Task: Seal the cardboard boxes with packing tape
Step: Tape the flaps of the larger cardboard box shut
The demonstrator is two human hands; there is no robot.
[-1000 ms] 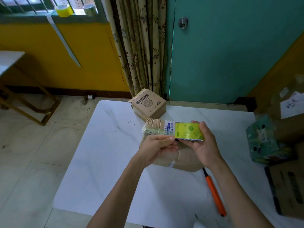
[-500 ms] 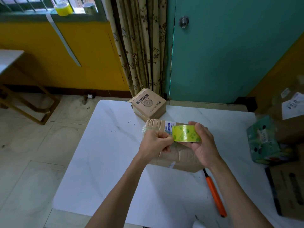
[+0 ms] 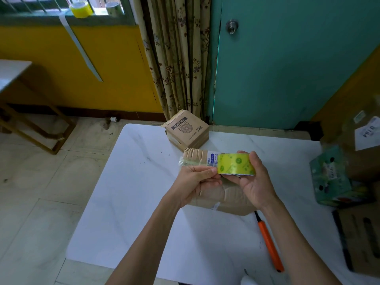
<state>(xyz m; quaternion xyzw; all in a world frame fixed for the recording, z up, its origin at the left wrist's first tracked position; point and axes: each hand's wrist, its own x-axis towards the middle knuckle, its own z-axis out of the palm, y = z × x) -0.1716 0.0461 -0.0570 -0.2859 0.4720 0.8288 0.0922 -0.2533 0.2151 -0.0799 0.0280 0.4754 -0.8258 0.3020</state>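
My right hand point(image 3: 256, 182) grips a roll of green-yellow packing tape point(image 3: 235, 163) above the white table point(image 3: 133, 202). My left hand point(image 3: 195, 182) pinches the roll's left edge with thumb and fingers, where a clear strip of tape point(image 3: 188, 161) shows over the box. Under both hands lies a flat brown cardboard box point(image 3: 222, 196) with a blue-and-white label, mostly hidden by my hands. A second, smaller cardboard box point(image 3: 188, 129) with a printed logo stands at the table's far edge.
An orange-handled cutter point(image 3: 269, 243) lies on the table at my right forearm. A green printed box point(image 3: 333, 175) and brown cartons point(image 3: 362, 239) crowd the right side. Two tape rolls point(image 3: 81, 9) sit on the window sill. A wooden-legged table point(image 3: 14, 66) stands at the left.
The left hand's fist has loosened into a pinch at the roll's left edge. The roll has turned slightly in the right hand and stays at about the same place.
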